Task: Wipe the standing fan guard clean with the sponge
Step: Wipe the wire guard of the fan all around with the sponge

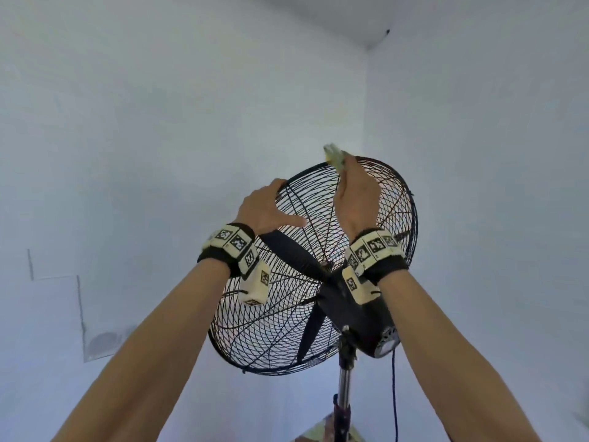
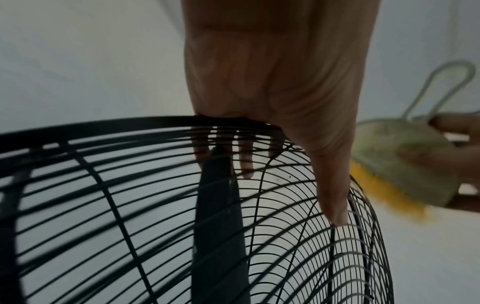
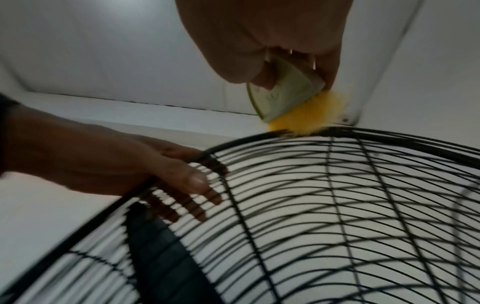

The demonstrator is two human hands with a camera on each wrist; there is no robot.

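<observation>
While the left hand (image 1: 267,207) hooks its fingers over the black wire fan guard (image 1: 287,330) rim, the right hand (image 1: 357,199) pinches the yellow-and-green sponge (image 3: 291,102) against the rim's top. Uncleaned rim likely runs rightward in the head view, away from the left hand.

Arms: both raised, reaching up and forward.
Left hand (image 1: 266,207): fingers (image 3: 182,207) curled over the guard rim (image 1: 306,172), thumb laid along the wires.
Right hand (image 1: 355,199): pinching the sponge (image 1: 334,156) at the rim's top.

Open air above and around fan guard (image 1: 318,250); wire mesh blocks hands from blade (image 1: 296,253); walls (image 1: 159,122) well behind.
</observation>
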